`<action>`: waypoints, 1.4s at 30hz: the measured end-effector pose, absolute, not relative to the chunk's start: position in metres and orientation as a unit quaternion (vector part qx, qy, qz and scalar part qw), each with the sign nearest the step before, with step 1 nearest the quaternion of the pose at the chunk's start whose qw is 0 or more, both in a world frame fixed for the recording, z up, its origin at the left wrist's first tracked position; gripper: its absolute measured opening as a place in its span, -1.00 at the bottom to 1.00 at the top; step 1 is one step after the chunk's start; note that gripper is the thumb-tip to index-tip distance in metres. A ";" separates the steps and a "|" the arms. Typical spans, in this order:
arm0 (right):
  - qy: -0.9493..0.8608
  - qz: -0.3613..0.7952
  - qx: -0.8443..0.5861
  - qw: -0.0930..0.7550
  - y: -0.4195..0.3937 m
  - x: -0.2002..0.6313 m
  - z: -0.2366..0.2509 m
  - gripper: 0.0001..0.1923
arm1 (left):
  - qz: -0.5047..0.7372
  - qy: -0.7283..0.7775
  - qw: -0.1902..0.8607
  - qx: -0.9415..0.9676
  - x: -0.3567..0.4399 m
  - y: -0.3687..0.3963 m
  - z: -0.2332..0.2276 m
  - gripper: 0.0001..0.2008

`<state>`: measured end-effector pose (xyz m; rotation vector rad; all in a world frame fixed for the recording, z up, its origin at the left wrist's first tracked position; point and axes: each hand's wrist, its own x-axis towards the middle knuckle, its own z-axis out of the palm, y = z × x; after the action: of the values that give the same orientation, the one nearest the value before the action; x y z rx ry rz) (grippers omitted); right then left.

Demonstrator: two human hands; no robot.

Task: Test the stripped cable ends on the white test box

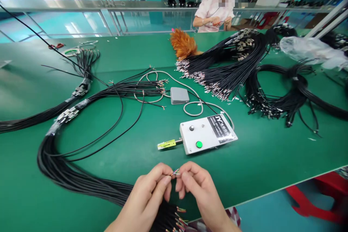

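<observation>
Near the table's front edge, my left hand (pixel 152 188) pinches a black cable close to its stripped end. Thin coloured wires (pixel 175 172) stick out between my two hands. The fingertips of my right hand (pixel 197 185) are closed on these wires. Below my hands lies a bundle of black cables (pixel 170 214) with coloured wire ends, partly hidden by my left hand and wrist. Just beyond my hands sits a white control box (pixel 208 134) with a green button (pixel 199 144), a black knob (pixel 191 128) and a yellow-green clip (pixel 167 144) on its left side.
Behind the box lies a grey pedal-like block (pixel 179 95) with a grey cord. Black cable bundles (pixel 108 96) curve along the left; more cables (pixel 231 61) fill the right. An orange fluffy bundle (pixel 184 43) lies farther back. Across the green table (pixel 130 56) is another person (pixel 214 11).
</observation>
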<state>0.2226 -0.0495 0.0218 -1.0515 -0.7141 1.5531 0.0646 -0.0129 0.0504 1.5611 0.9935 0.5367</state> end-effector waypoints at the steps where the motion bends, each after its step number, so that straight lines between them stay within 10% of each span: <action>1: -0.302 0.645 -0.445 0.543 -0.048 0.224 0.022 -0.64 | 0.223 0.425 0.571 0.666 0.065 -0.013 0.050 -0.74; 21: -0.326 0.618 -0.528 0.483 -0.046 0.212 0.031 -0.72 | 0.335 0.439 0.639 0.535 0.077 -0.010 0.059 -0.88; 42: -0.801 0.107 -0.524 0.269 -0.039 0.230 0.032 -0.73 | 0.276 0.482 0.492 0.671 0.061 -0.014 0.027 -0.81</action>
<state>0.2297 -0.0389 0.0316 -1.4139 -2.1584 0.2875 0.0607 -0.0137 0.0273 1.6270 1.1688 0.6689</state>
